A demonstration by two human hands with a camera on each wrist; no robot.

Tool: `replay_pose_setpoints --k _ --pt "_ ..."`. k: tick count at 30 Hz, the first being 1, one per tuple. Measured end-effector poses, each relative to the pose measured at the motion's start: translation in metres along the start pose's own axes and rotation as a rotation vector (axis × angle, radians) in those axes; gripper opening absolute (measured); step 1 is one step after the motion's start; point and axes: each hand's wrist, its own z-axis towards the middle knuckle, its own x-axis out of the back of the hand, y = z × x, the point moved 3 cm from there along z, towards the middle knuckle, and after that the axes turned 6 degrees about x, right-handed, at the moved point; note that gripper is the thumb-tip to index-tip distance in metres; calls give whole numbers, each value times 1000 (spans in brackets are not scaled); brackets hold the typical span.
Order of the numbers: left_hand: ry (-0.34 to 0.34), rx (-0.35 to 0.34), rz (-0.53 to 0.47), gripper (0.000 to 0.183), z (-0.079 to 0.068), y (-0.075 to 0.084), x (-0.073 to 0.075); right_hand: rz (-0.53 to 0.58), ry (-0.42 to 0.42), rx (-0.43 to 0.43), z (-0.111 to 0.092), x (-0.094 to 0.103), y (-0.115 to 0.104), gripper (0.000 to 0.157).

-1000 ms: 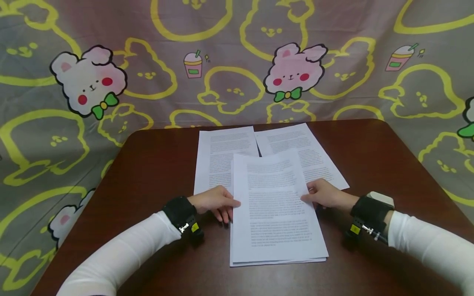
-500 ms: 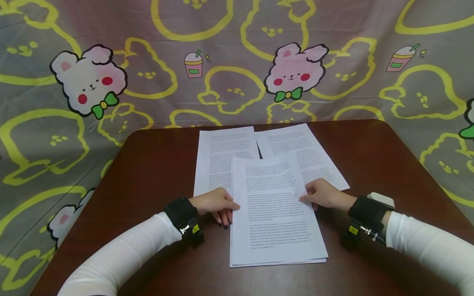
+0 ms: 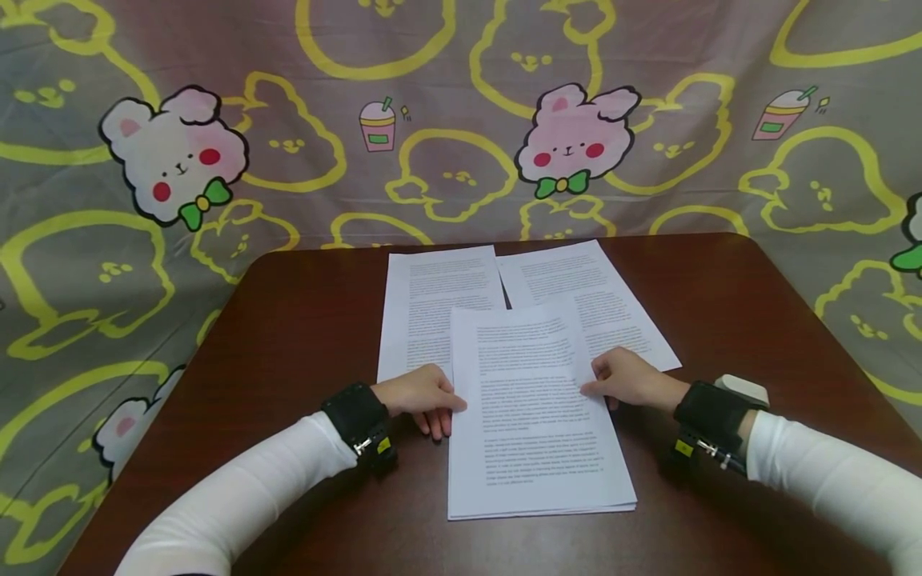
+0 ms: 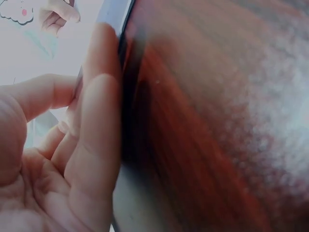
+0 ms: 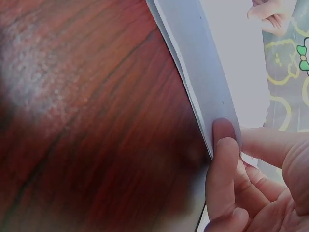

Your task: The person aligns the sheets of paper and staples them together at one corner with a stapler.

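Left hand [image 3: 423,392], right hand [image 3: 631,378]: pinching opposite long edges of front papers [image 3: 536,416], presumably for even control; left rear papers [image 3: 441,300], right rear papers [image 3: 583,288]: beyond, partly hidden.

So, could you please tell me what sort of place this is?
Probably an indoor desk space, perhaps set up for recording; what lies beyond is hidden. What suggests it: a wood-grain table, a stack of printed sheets, and a cartoon-rabbit fabric backdrop hanging behind the table.

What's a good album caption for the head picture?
Left hand and right hand pinch printed pages by opposite edges, with more sheets behind.
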Motion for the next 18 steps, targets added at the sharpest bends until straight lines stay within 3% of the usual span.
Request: replay_pose_setpoints --k 18 --pt "69 48 114 34 -4 9 -1 -228 18 -84 -4 4 -10 21"
